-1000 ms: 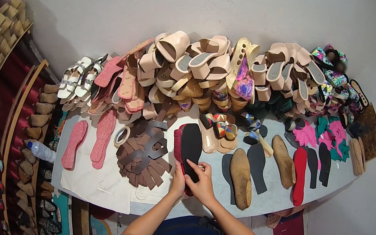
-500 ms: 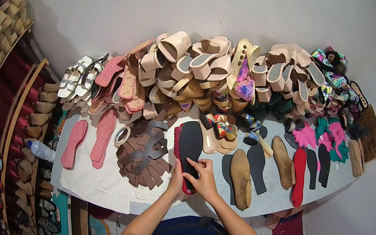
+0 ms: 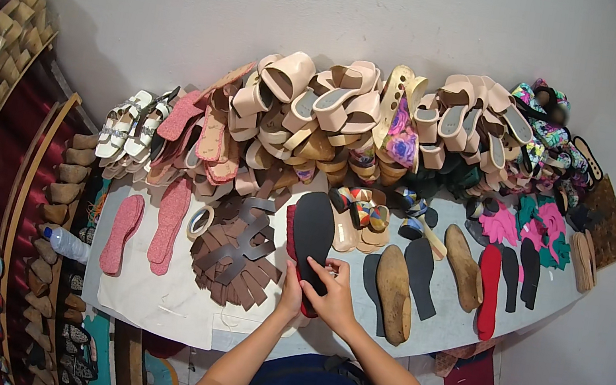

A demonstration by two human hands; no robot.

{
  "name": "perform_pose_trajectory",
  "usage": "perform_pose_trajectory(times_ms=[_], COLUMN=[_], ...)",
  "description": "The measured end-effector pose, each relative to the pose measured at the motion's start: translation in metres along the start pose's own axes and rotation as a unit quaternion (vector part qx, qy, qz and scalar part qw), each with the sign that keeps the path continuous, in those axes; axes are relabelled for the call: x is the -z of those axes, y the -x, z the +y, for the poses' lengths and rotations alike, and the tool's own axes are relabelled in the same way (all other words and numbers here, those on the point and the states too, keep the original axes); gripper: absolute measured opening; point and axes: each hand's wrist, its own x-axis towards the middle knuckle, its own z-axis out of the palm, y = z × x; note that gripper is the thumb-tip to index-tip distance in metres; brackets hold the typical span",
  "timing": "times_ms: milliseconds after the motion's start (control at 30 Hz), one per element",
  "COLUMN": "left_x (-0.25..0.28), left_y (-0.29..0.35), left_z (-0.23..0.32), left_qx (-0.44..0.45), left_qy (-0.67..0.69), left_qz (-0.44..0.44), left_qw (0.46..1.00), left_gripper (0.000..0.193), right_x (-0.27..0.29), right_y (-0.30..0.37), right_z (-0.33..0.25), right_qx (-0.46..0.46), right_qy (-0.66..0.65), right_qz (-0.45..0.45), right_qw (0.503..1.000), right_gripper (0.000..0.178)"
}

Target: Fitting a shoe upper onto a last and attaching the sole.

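Both my hands hold a black shoe sole [image 3: 313,230] upright over the front of the table, with red material showing along its left edge and lower end. My left hand [image 3: 292,293] wraps its lower left side. Across the sole's lower face lie the fingers and thumb of my right hand [image 3: 334,293], pressing on it from the right. Just left of the sole is a heap of brown strips [image 3: 234,249] with darker strips on top. To the right lie a wooden shoe last [image 3: 394,295] and black sole pieces [image 3: 421,279].
Piled sandals [image 3: 337,108] line the wall behind the table [image 3: 252,341]. Pink insoles [image 3: 122,236] and a tape roll [image 3: 200,221] lie left. Another last [image 3: 464,266], a red insole [image 3: 488,294] and pink scraps [image 3: 500,223] lie right. Shelves of lasts [image 3: 66,194] and a bottle [image 3: 66,244] stand left.
The sole has shifted up very slightly in my hands. My grip looks nearly the same, and the things on the table have stayed in place.
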Motion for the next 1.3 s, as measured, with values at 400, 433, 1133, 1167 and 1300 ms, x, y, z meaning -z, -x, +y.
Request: perform_pose_trajectory(times_ms=[400,433,1133,1167,1300], left_x=[-0.017,-0.020,-0.036,-0.035,-0.030], left_y=[0.006,0.007,0.016,0.016,0.013], left_z=[0.031,0.032,0.044,0.044,0.048], left_qx=[0.053,0.054,0.053,0.050,0.100], left_qy=[0.018,0.018,-0.112,-0.103,-0.096], left_qz=[-0.009,-0.011,-0.106,-0.115,-0.139], left_qw=[0.998,0.998,0.987,0.987,0.981], left_gripper=[0.027,0.027,0.030,0.030,0.035], right_x=[0.014,0.015,-0.005,-0.006,-0.003], right_y=[-0.013,-0.019,-0.136,-0.137,-0.138], right_z=[0.009,0.018,0.019,0.019,0.020], right_qx=[0.009,0.011,0.146,0.140,0.109], right_qy=[0.083,0.091,0.205,0.198,0.223], right_qz=[-0.085,-0.089,0.091,0.095,0.090], right_qw=[0.993,0.992,0.964,0.966,0.965], right_gripper=[0.031,0.028,0.014,0.012,0.015])
